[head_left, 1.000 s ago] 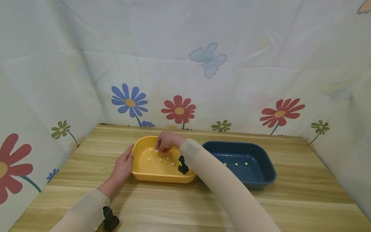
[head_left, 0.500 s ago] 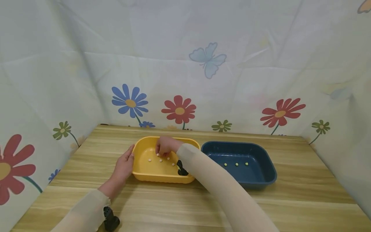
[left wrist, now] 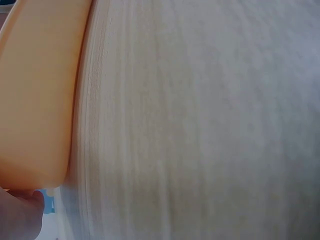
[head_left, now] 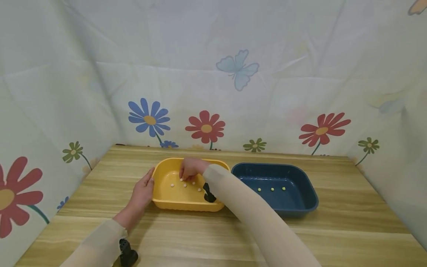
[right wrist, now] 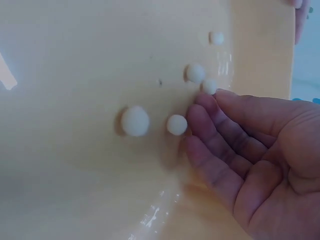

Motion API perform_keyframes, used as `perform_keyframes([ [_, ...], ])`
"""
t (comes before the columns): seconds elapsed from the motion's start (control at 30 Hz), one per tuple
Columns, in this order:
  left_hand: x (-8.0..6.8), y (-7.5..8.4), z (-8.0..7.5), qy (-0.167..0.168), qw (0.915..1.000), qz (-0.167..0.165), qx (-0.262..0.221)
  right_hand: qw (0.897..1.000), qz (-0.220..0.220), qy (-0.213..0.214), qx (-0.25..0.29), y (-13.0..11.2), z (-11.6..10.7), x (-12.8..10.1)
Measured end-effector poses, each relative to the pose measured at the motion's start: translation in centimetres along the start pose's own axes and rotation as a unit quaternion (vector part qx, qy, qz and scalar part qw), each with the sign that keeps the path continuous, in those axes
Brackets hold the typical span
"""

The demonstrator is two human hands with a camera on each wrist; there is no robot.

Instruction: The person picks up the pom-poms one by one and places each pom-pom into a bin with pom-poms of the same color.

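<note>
In the head view my right hand point(head_left: 191, 168) reaches into the yellow basin point(head_left: 186, 205). Its thumb and index finger pinch a small white ball point(right wrist: 208, 86) near the basin floor, while the other fingers bend loosely. Several more white balls lie around it, one white ball point(right wrist: 177, 124) close to the lower fingertips and a nearer white ball point(right wrist: 135, 121) beside that. My left hand point(head_left: 141, 191) rests against the basin's left side, its fingers along the outer wall. The left wrist view catches only part of the left hand point(left wrist: 19, 215) at the basin's end.
Right of the yellow basin stands a dark blue basin point(head_left: 300, 212) with small yellow-green balls point(head_left: 272, 189) inside. Both stand on a wood-grain table point(head_left: 186, 237). A flower-printed cloth point(head_left: 283, 89) rises behind and at the sides.
My right hand has lowered slightly within the yellow basin, and the white ball at its fingertips has come down with it. The left hand stays against the basin's side.
</note>
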State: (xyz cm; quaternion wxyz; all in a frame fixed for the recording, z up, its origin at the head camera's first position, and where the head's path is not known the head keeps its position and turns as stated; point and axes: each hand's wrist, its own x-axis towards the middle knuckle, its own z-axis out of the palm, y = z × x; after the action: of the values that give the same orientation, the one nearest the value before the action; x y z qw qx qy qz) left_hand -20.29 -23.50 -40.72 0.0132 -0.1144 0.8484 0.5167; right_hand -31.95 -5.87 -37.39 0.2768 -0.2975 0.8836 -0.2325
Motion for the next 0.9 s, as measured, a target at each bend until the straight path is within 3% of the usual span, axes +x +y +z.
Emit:
perform_keyframes([
  [0.23, -0.1, -0.1, -0.1, 0.001, 1.0000, 0.006, 0.001, 0.999, 0.022, -0.027, 0.039, -0.2, -0.6, -0.6],
  [0.37, 0.0, -0.2, -0.2, 0.002, 1.0000, 0.009, 0.000, 0.999, 0.016, -0.024, 0.019, -0.4, -1.1, -1.1],
  [0.6, 0.3, -0.2, -0.2, 0.002, 1.0000, 0.009, 0.000, 0.999, 0.007, -0.017, 0.040, -0.6, -2.3, -1.7],
  [0.9, 0.4, -0.3, -0.2, -0.007, 0.9999, 0.009, 0.000, 0.996, -0.060, 0.048, 0.043, -0.6, -3.9, -4.6],
])
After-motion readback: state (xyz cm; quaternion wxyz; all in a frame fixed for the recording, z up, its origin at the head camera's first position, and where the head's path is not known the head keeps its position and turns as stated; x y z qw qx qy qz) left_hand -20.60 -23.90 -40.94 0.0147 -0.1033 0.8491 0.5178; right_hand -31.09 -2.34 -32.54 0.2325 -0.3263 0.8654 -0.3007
